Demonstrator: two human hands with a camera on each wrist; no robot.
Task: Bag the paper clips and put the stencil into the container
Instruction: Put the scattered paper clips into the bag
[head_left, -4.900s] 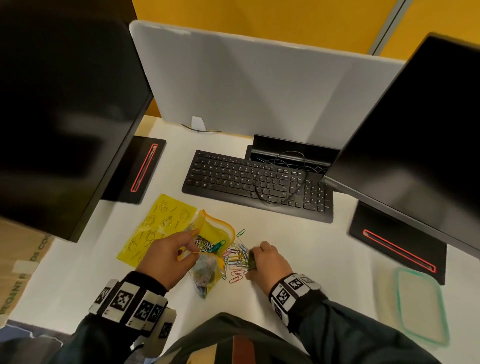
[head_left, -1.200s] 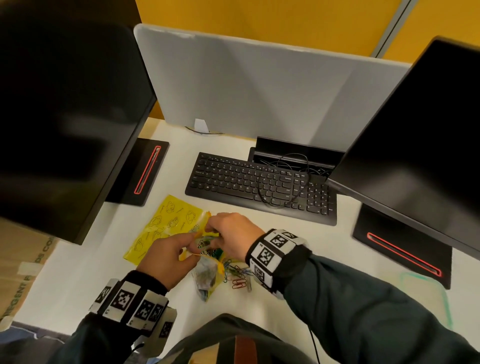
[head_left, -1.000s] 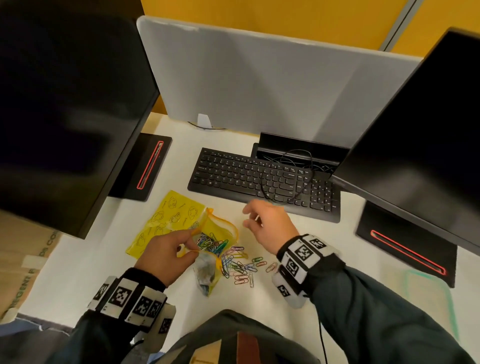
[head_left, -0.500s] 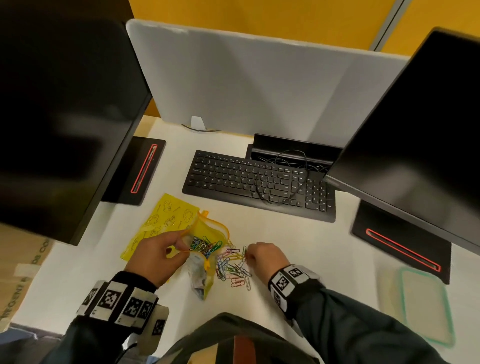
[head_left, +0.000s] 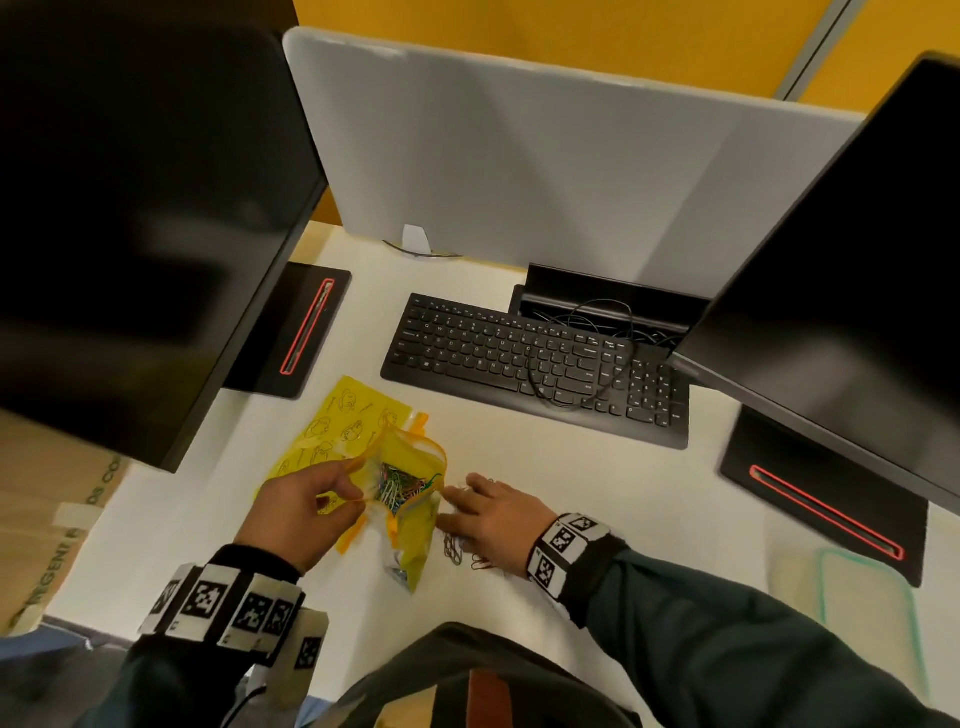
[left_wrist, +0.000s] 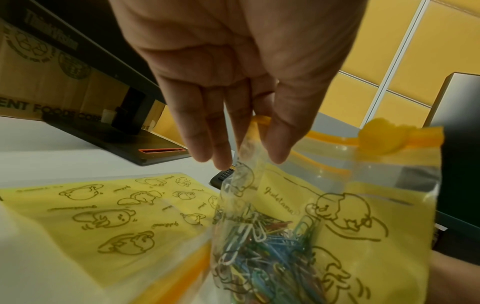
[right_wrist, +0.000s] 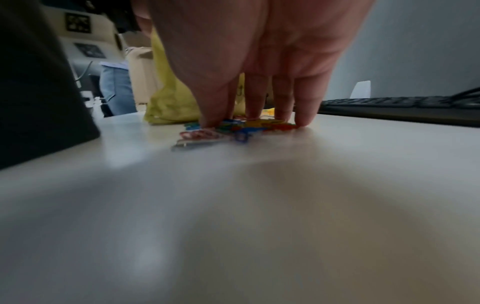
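Observation:
My left hand (head_left: 306, 506) pinches the near edge of a yellow zip bag (head_left: 410, 488) and holds its mouth open; in the left wrist view thumb and fingers (left_wrist: 221, 144) pinch the clear film, and many coloured paper clips (left_wrist: 262, 251) lie inside. The yellow stencil (head_left: 337, 431) with cartoon outlines lies flat on the desk behind the bag. My right hand (head_left: 493, 512) lies on the desk right of the bag, its straight fingertips (right_wrist: 303, 115) pressing down on a small pile of loose clips (right_wrist: 233, 129). A few clips (head_left: 462, 553) show beside its thumb.
A clear container with a green rim (head_left: 862, 587) sits at the right desk edge. A black keyboard (head_left: 535, 364) with a cable on it lies behind the work area. Two dark monitors (head_left: 130, 218) on black bases flank the desk; a grey divider stands behind.
My right hand dropped clips into the bag, drew back to the right, and now presses flat on the remaining pile. The left hand keeps holding the bag open.

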